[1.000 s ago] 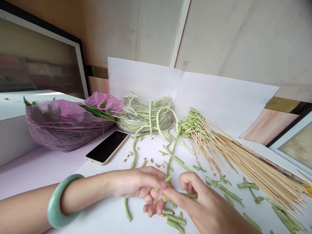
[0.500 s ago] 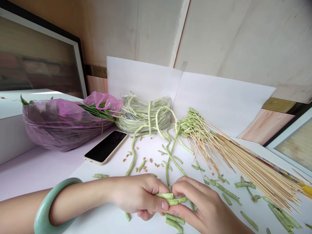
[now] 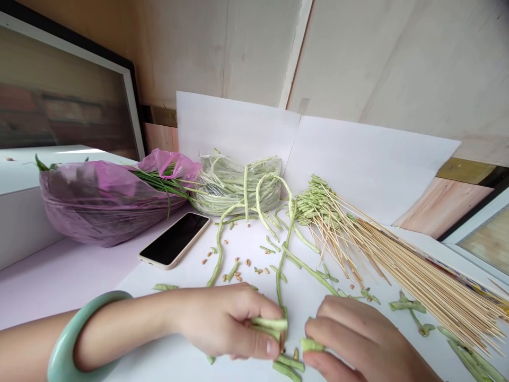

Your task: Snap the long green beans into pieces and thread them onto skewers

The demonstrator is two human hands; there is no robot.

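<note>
With twelve o'clock pointing away from the person, short bean pieces (image 3: 287,370) lie on the counter (image 3: 178,277) at six, just below the gap between the hands; the left hand (image 3: 228,321) comes in from nine, its grip closed around a few green lengths (image 3: 270,324) with their ends jutting out past the thumb, while the right hand (image 3: 353,339), at three, pinches one green stub (image 3: 312,345) between thumb and fingers, apart from the others. Good handling here, I judge, means a firm yet light left pinch so the lengths neither roll nor bruise, their ends kept level, and the stub held near its middle and parallel to them. Farther out, loose seeds (image 3: 247,262) lie toward eleven, a phone (image 3: 174,241) at ten, and bare skewers (image 3: 421,284) fan out at two; beyond, a purple bag (image 3: 107,212) sits at ten, a clear bag (image 3: 222,193) of long beans at eleven, and bean-loaded skewers (image 3: 316,201) between twelve and one, before upright white boards (image 3: 374,164)
</note>
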